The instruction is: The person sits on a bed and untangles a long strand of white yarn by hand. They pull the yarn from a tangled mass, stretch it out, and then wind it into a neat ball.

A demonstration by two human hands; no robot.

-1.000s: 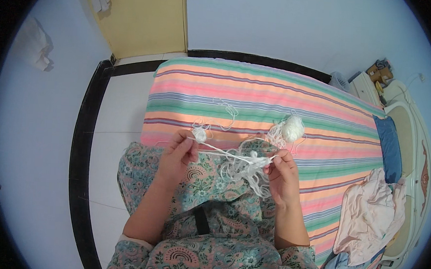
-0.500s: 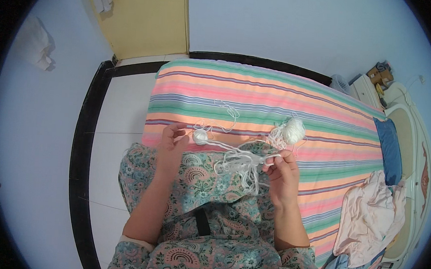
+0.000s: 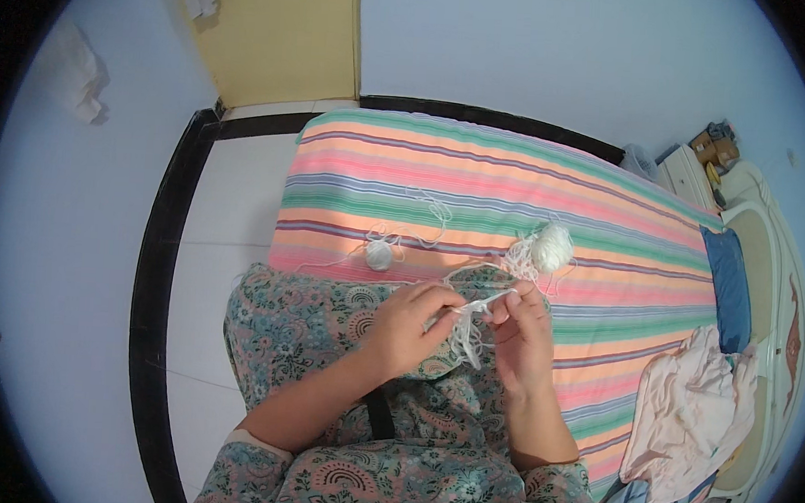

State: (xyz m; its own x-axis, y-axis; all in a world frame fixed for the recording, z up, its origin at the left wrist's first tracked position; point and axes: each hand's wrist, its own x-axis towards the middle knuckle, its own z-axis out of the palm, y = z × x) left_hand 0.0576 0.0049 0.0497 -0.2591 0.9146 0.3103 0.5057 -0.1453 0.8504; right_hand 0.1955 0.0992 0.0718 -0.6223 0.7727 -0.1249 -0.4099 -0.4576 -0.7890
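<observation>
A tangle of white yarn [image 3: 467,343] hangs between my two hands above my lap. My left hand [image 3: 412,325] pinches its strands from the left side. Opposite it, my right hand [image 3: 523,326] grips the yarn between thumb and fingers, with a short stretch taut between the hands. On the striped bed ahead sits a small white yarn ball [image 3: 379,255], loose strands curling around it. Farther right lies a larger white yarn skein [image 3: 551,248] with loose loops at its left side. A strand arcs from near the skein toward my lap.
Striped bedding [image 3: 408,152] spreads in front and to the right. A blue pillow [image 3: 726,287] and a crumpled pale pink cloth [image 3: 685,412] lie near the headboard [image 3: 786,308]. White floor tiles [image 3: 232,197] run along the left.
My left hand has moved right, from beside the small yarn ball to the tangle near my right hand. The tangle is now gathered more closely between my hands.
</observation>
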